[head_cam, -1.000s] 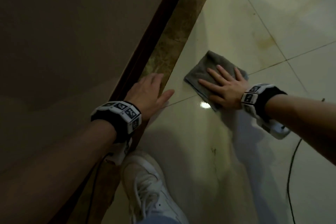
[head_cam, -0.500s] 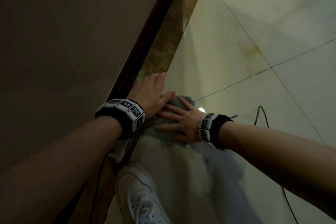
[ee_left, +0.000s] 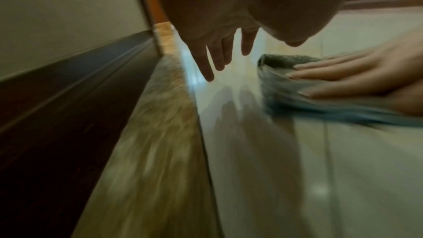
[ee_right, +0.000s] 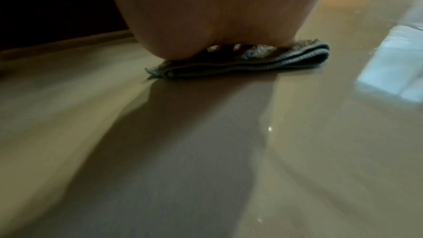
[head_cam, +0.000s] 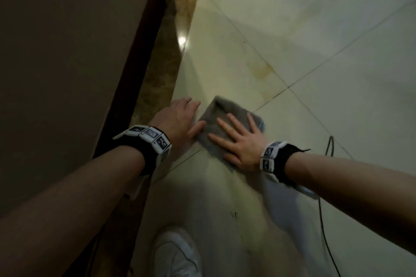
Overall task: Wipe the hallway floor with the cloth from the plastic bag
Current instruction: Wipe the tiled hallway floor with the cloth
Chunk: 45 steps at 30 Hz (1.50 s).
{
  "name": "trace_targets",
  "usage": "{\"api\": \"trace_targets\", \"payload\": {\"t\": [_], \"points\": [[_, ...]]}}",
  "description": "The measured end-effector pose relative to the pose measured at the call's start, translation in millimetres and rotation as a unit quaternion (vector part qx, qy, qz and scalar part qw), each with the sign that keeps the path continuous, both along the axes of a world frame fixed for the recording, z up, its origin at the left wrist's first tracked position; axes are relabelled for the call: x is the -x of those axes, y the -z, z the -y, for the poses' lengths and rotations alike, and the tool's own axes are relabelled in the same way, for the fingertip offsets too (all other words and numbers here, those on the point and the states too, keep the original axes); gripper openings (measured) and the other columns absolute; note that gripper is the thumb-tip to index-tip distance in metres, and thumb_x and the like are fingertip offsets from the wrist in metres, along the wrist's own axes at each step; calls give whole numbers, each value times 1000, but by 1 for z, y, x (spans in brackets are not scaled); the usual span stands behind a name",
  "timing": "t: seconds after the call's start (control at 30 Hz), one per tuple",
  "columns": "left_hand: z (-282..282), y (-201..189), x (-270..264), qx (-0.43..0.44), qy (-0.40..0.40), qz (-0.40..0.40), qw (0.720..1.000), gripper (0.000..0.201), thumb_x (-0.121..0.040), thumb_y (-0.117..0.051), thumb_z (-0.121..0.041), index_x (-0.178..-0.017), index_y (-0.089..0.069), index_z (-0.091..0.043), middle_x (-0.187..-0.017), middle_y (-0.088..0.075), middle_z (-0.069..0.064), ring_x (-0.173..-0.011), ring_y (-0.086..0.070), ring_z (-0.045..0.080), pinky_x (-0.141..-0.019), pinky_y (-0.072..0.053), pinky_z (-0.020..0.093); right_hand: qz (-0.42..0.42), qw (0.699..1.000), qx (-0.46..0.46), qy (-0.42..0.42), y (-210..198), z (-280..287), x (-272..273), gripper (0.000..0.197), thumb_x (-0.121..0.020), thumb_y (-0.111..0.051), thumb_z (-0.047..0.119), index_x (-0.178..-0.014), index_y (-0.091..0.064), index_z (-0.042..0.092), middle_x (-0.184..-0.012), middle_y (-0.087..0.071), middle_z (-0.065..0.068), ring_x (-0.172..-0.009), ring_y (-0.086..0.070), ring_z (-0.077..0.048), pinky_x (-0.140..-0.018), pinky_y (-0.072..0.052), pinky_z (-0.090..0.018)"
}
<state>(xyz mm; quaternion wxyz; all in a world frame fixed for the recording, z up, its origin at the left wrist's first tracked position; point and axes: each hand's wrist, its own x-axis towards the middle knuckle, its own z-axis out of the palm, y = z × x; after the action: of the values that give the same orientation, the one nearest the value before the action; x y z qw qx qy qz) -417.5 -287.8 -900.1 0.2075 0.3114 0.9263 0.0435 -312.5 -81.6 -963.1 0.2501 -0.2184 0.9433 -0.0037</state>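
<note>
A folded grey cloth (head_cam: 221,117) (ee_left: 281,82) (ee_right: 263,59) lies flat on the pale tiled hallway floor (head_cam: 315,40). My right hand (head_cam: 238,141) presses down on it with fingers straight and spread; in the right wrist view the palm (ee_right: 206,15) hides most of the cloth. My left hand (head_cam: 177,117) rests open on the floor just left of the cloth, its thumb by the cloth's edge. In the left wrist view the left fingers (ee_left: 219,55) point down at the tile. No plastic bag is in view.
A wall (head_cam: 67,51) with a dark skirting board (head_cam: 135,69) and a brown marble strip (head_cam: 171,36) runs along the left. A white shoe (head_cam: 175,254) stands at the bottom. A black cable (head_cam: 324,231) trails across the tiles on the right. A yellowish stain (head_cam: 261,69) marks the floor beyond the cloth.
My right hand has pushed the cloth forward and to the right, away from my body, after pulling it in close half a second ago. The left hand stays by the marble strip.
</note>
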Motion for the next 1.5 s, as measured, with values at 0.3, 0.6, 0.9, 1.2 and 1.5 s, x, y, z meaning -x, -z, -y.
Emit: {"api": "trace_targets", "payload": {"t": [0.3,0.6,0.9,1.2,1.5], "points": [[-115,-20,54,22,211,-16,977,64,-96,-32,-59,-146,-34,-18,-147,-41,9,-129,-45,26,-97,-49,44,50,984,-32,169,-10,-116,-51,66,-88,-9,68,-142,26,54,-161,11,0,-149,1,-38,-105,10,-70],[-199,-71,90,38,367,-50,928,64,-97,-32,-59,-147,-32,-18,-147,-42,10,-125,-49,27,-95,-50,42,231,950,-109,179,-82,-135,-17,60,-99,-26,61,-154,-5,46,-165,7,-1,-151,1,-33,-119,-9,-58],[-276,-77,105,52,411,-61,908,60,-97,-35,-58,-142,-37,-19,-141,-46,9,-120,-51,28,-88,-52,44,183,969,-88,137,-149,-173,-5,55,-102,-26,52,-154,-20,36,-161,-23,0,-148,-21,-26,-119,-20,-49],[-313,-31,107,95,389,-67,914,56,-97,-38,-57,-139,-41,-19,-139,-48,9,-119,-52,26,-76,-46,35,193,973,9,124,-62,-146,-37,63,-99,-27,56,-156,-7,38,-165,2,-1,-150,1,-32,-120,-4,-56],[-309,-13,91,127,430,-66,891,56,-97,-36,-58,-139,-42,-22,-143,-46,8,-119,-53,27,-82,-53,39,125,949,11,288,-31,-199,-61,64,-94,-9,64,-153,0,45,-164,10,7,-151,10,-24,-119,-11,-53]]}}
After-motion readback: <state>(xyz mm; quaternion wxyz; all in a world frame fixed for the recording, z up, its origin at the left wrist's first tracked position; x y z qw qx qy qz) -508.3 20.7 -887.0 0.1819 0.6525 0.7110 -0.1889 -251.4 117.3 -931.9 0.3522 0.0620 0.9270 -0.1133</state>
